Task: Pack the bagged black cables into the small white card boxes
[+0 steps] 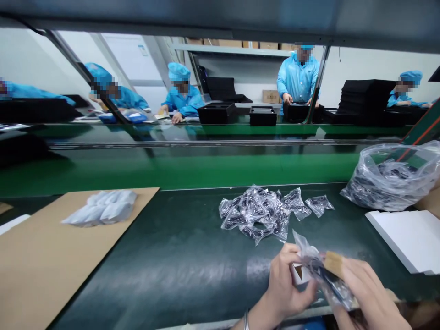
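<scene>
Near the front edge of the dark green mat, my left hand (287,284) pinches the upper left end of a clear plastic bag (321,270) with a dark item inside. My right hand (366,284), with a tan covering on a finger, is closed round the bag's right side. A small white piece (301,276) shows between the hands, partly hidden. Beyond them lies a pile of small clear bags (256,211) with dark contents, and one such bag (319,205) lies apart at its right.
A large open plastic bag (388,183) and white flat boxes (412,238) are at the right. Wrapped white packets (103,208) lie on a cardboard sheet (44,256) at the left. Across the green conveyor (206,169), people in blue work among black trays.
</scene>
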Tool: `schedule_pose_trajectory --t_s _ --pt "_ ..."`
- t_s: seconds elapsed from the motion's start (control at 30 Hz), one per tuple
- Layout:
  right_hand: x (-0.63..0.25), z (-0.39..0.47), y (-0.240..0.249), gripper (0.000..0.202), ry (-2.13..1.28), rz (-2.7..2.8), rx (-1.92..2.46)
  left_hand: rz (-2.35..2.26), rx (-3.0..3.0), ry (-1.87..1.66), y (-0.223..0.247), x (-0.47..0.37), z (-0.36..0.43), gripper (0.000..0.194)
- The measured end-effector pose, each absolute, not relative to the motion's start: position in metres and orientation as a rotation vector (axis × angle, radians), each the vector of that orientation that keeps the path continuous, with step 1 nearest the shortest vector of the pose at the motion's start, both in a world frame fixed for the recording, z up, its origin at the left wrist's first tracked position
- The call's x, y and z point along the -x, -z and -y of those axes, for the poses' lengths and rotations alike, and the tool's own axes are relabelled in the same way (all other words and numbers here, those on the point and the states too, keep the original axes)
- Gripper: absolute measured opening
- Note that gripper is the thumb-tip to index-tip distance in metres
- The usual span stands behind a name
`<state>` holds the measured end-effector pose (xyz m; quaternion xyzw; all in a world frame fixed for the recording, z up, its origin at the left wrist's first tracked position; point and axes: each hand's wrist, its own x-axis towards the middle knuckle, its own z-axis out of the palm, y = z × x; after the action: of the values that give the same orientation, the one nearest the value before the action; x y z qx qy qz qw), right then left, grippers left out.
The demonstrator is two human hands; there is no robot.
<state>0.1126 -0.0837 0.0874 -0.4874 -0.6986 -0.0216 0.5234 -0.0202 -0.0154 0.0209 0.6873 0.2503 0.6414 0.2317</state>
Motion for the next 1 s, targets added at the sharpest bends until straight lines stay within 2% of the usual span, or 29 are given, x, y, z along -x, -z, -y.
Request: schedule_pose_trajectory --t_s 0.1,0.3,0.5,0.73,0.9,1.0 --pt "-0.115 0.074 -0.097 0.049 0.377 1.952 1.153 -0.702 -1.916 -1.776 -0.018 0.018 0.015 0.042" --pt "-0.112 0.065 -0.088 0.035 0.636 2.033 1.265 -0.817 -1.878 -1.786 -0.009 0.019 0.015 0.055" --pt "-0.106 0.062 -0.083 0.031 0.625 2.128 1.29 -0.732 -1.928 -1.79 -0.011 0.016 0.015 0.053" --pt "-0.107 0.068 -0.076 0.034 0.639 1.878 1.268 -0.873 -1.865 -1.796 -0.003 0.013 0.016 0.051" --pt "-0.104 0.065 -0.069 0.013 0.605 1.972 1.338 -0.888 -1.918 -1.774 -0.004 0.014 0.017 0.047" --pt "-0.105 0.066 -0.068 0.022 0.502 1.905 1.321 -0.867 -1.928 -1.789 -0.007 0.012 0.018 0.044"
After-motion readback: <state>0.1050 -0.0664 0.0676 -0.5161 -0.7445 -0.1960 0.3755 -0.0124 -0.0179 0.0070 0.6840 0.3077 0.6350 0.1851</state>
